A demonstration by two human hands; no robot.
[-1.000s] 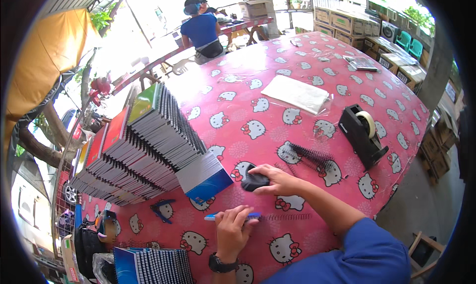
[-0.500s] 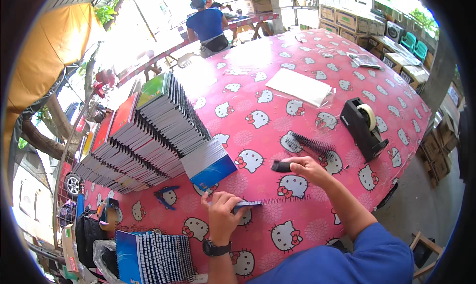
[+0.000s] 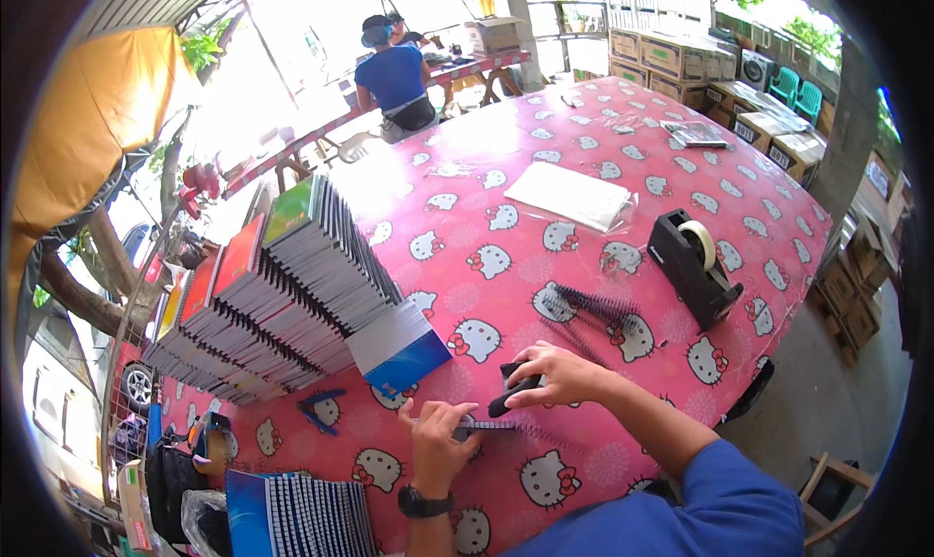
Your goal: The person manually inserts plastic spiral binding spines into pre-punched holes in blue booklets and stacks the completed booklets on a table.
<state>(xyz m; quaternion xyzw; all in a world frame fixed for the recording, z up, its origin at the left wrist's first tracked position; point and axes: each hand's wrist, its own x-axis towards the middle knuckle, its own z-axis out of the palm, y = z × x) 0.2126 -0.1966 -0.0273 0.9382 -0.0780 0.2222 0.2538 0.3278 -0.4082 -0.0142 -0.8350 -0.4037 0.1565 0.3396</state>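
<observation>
My left hand [image 3: 440,445], with a black wristwatch, presses a small notebook [image 3: 486,425] against the table, thumb and fingers bent over it. A thin dark spiral coil [image 3: 545,434] sticks out from the notebook's right end. In my right hand [image 3: 558,374] is a black hand tool [image 3: 503,401], its exact kind unclear, with its lower end right by the notebook and the coil. Above my left hand lies a blue-covered notebook [image 3: 413,364]. Blue-handled pliers [image 3: 319,411] rest to the left.
Tall stacks of spiral notebooks [image 3: 292,294] stand at left, more blue ones [image 3: 250,508] at lower left. Loose black coils [image 3: 598,309], a tape dispenser [image 3: 689,270] and white sheets [image 3: 569,195] lie farther off. People sit at a back table; cartons [image 3: 671,56] line the right.
My right hand has come left and down with the black tool, from above the table to the notebook's coil end. My left hand stays on the notebook. The view has shifted slightly.
</observation>
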